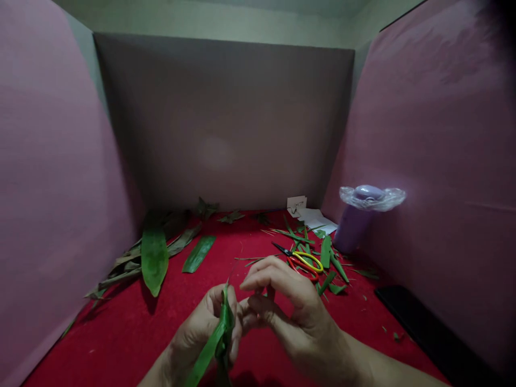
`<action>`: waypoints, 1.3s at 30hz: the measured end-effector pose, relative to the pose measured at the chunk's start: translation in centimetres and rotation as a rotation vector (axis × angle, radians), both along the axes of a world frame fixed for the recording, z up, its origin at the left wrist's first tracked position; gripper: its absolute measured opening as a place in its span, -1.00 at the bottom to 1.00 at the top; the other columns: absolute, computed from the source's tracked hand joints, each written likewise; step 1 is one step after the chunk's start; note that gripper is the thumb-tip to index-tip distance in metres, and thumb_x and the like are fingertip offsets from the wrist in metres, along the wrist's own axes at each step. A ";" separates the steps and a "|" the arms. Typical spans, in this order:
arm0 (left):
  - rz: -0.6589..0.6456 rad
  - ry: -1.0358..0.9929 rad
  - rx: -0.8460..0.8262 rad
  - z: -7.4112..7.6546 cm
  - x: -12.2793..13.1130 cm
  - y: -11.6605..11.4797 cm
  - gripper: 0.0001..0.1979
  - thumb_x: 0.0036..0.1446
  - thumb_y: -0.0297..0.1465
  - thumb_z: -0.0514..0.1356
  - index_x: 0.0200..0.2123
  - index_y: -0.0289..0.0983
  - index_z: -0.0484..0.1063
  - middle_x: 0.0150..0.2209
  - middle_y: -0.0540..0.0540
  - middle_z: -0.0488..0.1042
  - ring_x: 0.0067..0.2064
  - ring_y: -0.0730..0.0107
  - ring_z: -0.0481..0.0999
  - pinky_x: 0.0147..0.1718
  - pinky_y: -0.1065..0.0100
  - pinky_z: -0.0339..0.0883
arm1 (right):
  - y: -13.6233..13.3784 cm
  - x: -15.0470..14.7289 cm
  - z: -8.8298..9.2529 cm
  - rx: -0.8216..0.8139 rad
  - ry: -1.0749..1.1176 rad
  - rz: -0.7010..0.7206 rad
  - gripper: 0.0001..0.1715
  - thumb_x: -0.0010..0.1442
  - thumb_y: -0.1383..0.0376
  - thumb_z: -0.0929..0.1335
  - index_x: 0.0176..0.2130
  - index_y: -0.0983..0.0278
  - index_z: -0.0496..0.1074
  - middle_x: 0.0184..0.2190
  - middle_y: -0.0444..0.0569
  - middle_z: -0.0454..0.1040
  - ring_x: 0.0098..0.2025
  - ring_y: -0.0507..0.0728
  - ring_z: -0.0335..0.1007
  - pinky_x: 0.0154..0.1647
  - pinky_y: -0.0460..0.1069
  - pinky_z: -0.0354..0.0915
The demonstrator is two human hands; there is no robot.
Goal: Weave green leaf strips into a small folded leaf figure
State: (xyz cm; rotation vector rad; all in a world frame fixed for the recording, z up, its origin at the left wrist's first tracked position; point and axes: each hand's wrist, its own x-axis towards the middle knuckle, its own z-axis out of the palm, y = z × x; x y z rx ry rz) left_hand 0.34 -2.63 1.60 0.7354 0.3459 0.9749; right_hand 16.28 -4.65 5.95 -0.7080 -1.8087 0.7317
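Note:
My left hand [203, 330] is closed around a long green leaf strip [213, 344] that rises to a folded tip near my fingers. My right hand [288, 306] is beside it, fingers curled and pinched toward the leaf's top; what it pinches is too small to make out. Both hands hover over the red cloth [133, 328] near the front. Scissors with yellow and red handles [302, 260] lie just beyond my right hand.
A broad green leaf [153, 258] and dried leaves [121, 274] pile at the left. Cut green strips [328, 263] scatter near a small purple fan [358, 215]. White papers [314, 217] lie at the back. A black object [427, 328] lies at the right. Pink and grey boards wall the space.

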 end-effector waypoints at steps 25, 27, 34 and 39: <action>0.038 0.175 0.012 -0.1 0.2 0.8 -0.75 -0.19 -0.39 0.37 -0.63 -0.34 0.35 -0.64 0.02 0.38 -0.61 0.57 0.29 -0.67 0.58 0.17 | 0.6 -1.4 -0.7 -0.153 0.209 0.108 -0.77 -0.06 0.48 0.46 -0.55 0.30 0.33 -0.47 -0.15 0.29 -0.41 0.00 0.25 -0.40 -0.10 0.24; 0.024 0.157 0.023 -0.2 0.2 0.8 -0.73 -0.30 -0.44 0.42 -0.62 -0.34 0.34 -0.63 0.03 0.38 -0.58 0.56 0.31 -0.64 0.58 0.19 | 0.6 -1.3 -0.6 -0.216 0.213 0.111 -0.76 -0.08 0.45 0.47 -0.58 0.30 0.34 -0.49 -0.16 0.31 -0.40 0.01 0.27 -0.37 -0.09 0.25; -0.022 0.116 0.052 -0.5 0.2 0.9 -0.70 -0.32 -0.44 0.43 -0.62 -0.31 0.31 -0.65 0.08 0.34 -0.67 0.60 0.28 -0.71 0.59 0.14 | 0.8 -1.1 -1.0 -0.252 0.164 0.092 -0.79 -0.06 0.38 0.48 -0.59 0.28 0.38 -0.51 -0.17 0.35 -0.39 0.02 0.31 -0.35 -0.08 0.26; 0.080 0.149 0.081 -0.6 -0.4 1.3 -0.72 -0.31 -0.51 0.42 -0.57 -0.29 0.35 -0.61 0.07 0.36 -0.62 0.60 0.30 -0.65 0.59 0.16 | 0.8 -0.9 -1.4 0.023 0.112 -0.020 -0.83 0.03 0.33 0.43 -0.52 0.27 0.37 -0.51 -0.10 0.41 -0.40 0.07 0.31 -0.35 -0.03 0.24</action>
